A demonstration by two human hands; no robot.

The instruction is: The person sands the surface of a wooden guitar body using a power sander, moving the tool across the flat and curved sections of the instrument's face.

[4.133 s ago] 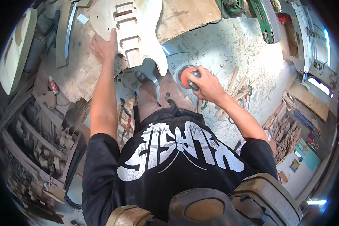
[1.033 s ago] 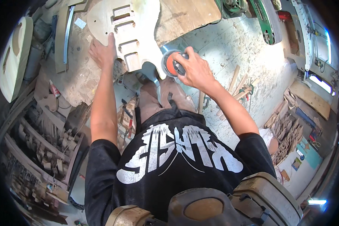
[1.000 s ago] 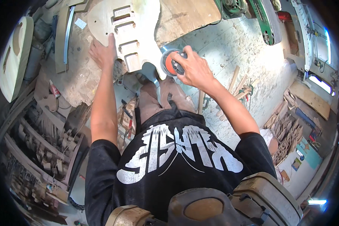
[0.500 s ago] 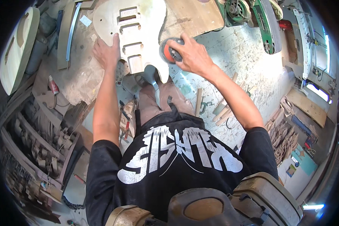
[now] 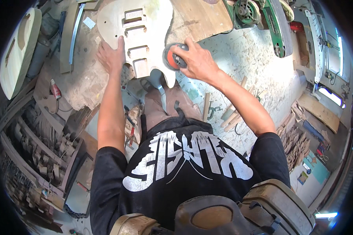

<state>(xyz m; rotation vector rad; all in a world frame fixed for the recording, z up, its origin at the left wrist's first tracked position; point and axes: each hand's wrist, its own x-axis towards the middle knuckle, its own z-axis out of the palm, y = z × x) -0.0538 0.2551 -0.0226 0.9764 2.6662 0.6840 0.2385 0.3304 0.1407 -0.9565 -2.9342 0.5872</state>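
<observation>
A pale wooden electric guitar body (image 5: 155, 43) with several routed cavities lies on the workbench at the top of the view. My left hand (image 5: 111, 56) grips its left edge, the thumb over the top face; the other fingers are partly hidden. In my right hand (image 5: 202, 62) is a round orange-and-black sander (image 5: 175, 56), the fingers wrapped over its top. The sander's pad rests against the right side of the body, near the pointed horn. The contact face of the pad is hidden.
A flat wooden board (image 5: 204, 17) lies beyond the body, with a green machine (image 5: 272, 29) to its right. Another guitar body (image 5: 19, 51) stands at far left. A small red bottle (image 5: 55, 89) lies on the bench. Wood offcuts (image 5: 231, 117) and clamps are on the floor.
My right hand and the sander have shifted slightly left and toward me along the body's side. The left hand keeps its grip, with the body almost unmoved.
</observation>
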